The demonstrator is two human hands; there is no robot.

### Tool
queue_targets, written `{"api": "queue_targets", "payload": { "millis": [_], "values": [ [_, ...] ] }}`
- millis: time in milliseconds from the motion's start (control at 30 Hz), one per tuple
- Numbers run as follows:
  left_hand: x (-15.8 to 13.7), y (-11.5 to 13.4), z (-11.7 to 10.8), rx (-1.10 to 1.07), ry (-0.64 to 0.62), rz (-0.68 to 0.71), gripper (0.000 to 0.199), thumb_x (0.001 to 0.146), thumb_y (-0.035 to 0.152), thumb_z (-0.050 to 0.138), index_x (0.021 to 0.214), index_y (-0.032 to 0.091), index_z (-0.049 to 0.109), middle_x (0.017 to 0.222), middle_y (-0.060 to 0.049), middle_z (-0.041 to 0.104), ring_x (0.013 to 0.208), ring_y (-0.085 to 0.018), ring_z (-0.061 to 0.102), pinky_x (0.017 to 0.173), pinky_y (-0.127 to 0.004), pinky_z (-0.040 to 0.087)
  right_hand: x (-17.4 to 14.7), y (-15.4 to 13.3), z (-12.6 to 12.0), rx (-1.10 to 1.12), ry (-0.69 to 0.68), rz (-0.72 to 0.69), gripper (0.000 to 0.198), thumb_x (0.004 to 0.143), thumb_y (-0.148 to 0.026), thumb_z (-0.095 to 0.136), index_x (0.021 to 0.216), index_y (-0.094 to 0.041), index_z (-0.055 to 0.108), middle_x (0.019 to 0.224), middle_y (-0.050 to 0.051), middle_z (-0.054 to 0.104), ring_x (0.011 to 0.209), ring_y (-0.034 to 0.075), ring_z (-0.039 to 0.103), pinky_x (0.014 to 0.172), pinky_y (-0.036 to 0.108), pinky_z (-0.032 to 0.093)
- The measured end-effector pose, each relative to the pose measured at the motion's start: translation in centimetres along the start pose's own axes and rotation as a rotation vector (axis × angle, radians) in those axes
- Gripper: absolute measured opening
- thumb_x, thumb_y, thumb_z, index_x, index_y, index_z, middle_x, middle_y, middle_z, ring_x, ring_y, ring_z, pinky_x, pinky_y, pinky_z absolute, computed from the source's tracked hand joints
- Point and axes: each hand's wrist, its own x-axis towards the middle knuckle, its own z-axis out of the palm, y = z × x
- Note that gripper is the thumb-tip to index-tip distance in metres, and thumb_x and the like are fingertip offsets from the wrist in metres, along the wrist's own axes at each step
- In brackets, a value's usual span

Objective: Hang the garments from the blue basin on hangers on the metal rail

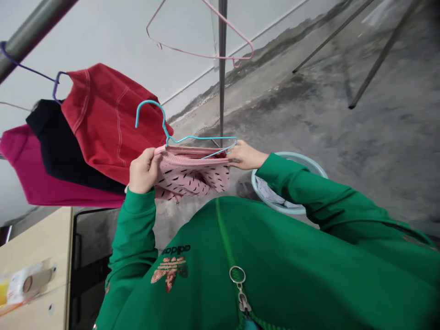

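Note:
A pink garment [192,176] with black dashes hangs between my hands, its ribbed band stretched sideways. My left hand [142,170] is closed on the left end of that band. At the other end, my right hand [246,155] pinches the band, with the corner of a light-blue wire hanger [192,137] at its fingertips. The hanger's hook points up and left, outside the garment. Part of its lower bar dips into the band's opening. The lower part of the garment is bunched, so whether it is a top or pants I cannot tell.
Red [106,119], black [62,142] and magenta clothes [20,156] hang at left below a metal rail [34,30]. A pink hanger [199,56] is above. A light-blue basin [309,160] with cloth stands on the floor at right. A table [41,229] is lower left.

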Motion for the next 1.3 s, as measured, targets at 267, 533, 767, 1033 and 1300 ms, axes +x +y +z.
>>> {"api": "queue_targets", "payload": {
  "millis": [267, 533, 767, 1033, 1300],
  "values": [
    [-1.2, -0.9, 1.5, 0.320, -0.074, -0.050, 0.018, 0.088, 0.026, 0.048, 0.091, 0.019, 0.064, 0.081, -0.007, 0.067, 0.074, -0.020, 0.061, 0.059, -0.027, 0.034, -0.9, -0.3, -4.0, -0.102, 0.142, 0.012, 0.024, 0.091, -0.030, 0.046, 0.077, -0.017, 0.061, 0.079, 0.011, 0.064, 0.080, 0.021, 0.056, 0.072, 0.034, 0.044],
    [-0.4, -1.2, 2.1, 0.197, 0.212, -0.088, 0.026, 0.093, 0.030, 0.041, 0.094, 0.018, 0.064, 0.083, -0.009, 0.065, 0.081, -0.021, 0.060, 0.071, -0.029, 0.040, -2.1, -2.8, -5.3, 0.045, 0.399, 0.031, 0.047, 0.095, -0.044, 0.044, 0.132, -0.016, 0.050, 0.132, 0.018, 0.055, 0.127, 0.026, 0.050, 0.106, 0.046, 0.043],
    [0.2, -0.7, 1.7, 0.112, 0.218, 0.071, 0.031, 0.094, 0.035, 0.041, 0.097, 0.018, 0.067, 0.084, -0.008, 0.068, 0.082, -0.020, 0.063, 0.074, -0.030, 0.046, -0.4, 0.2, -4.6, -0.139, 0.340, 0.162, 0.049, 0.096, -0.048, 0.035, 0.123, -0.014, 0.059, 0.119, 0.018, 0.063, 0.115, 0.028, 0.056, 0.101, 0.048, 0.043],
    [0.1, -0.1, 1.8, -0.017, 0.181, 0.089, 0.038, 0.096, 0.043, 0.040, 0.101, 0.017, 0.068, 0.093, -0.008, 0.072, 0.086, -0.018, 0.067, 0.079, -0.027, 0.051, 2.3, -0.6, -4.6, -0.181, 0.427, 0.096, 0.044, 0.098, -0.041, 0.028, 0.100, -0.017, 0.064, 0.096, 0.013, 0.068, 0.094, 0.023, 0.060, 0.087, 0.042, 0.045],
    [-0.4, -2.8, 2.2, -0.040, 0.119, 0.031, 0.040, 0.094, 0.046, 0.039, 0.099, 0.018, 0.067, 0.092, -0.008, 0.072, 0.085, -0.018, 0.066, 0.077, -0.026, 0.049, 4.5, -2.8, -7.3, -0.134, 0.459, 0.105, 0.041, 0.098, -0.044, 0.031, 0.097, -0.022, 0.066, 0.090, 0.009, 0.070, 0.083, 0.019, 0.063, 0.073, 0.033, 0.048]
  ]
}}
